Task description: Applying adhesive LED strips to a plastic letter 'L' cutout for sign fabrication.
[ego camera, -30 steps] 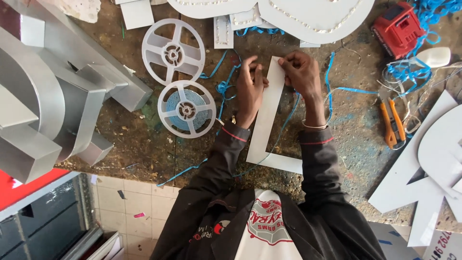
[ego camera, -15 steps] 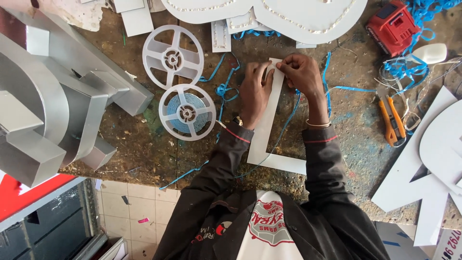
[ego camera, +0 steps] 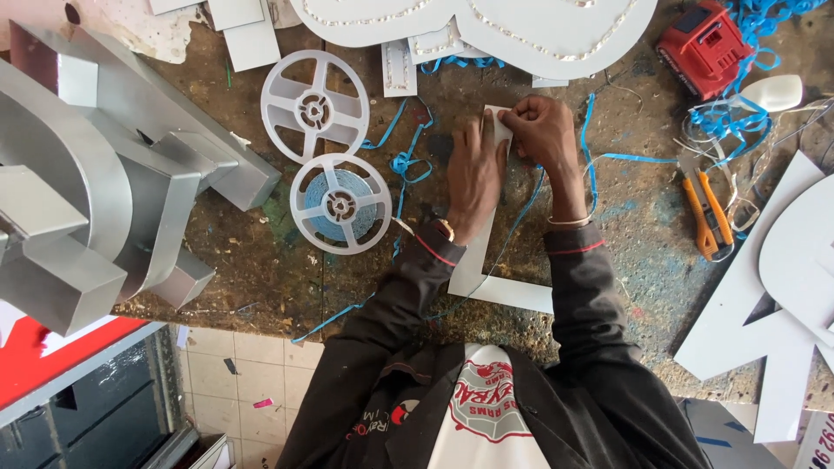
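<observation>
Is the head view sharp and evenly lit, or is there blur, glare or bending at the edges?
Head view: sharp, in soft even daylight; the hands, left hand and right hand, throw only faint shadows on the white L-shaped piece; the white panels at the top look nearly overexposed; straight edges bow slightly near the corners.

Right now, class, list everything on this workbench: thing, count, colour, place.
L-shaped strip: one, white, centre, under both hands
Empty reel: one, white, upper left of centre
Wound reel: one, white with blue tape, below the empty reel
Metal letters: several, grey, left
Battery pack: one, red, top right
Utility knife: one, orange, right
Cut-out shapes: several, white, right edge
Left hand: on the strip
Right hand: pinching the strip's top end
</observation>
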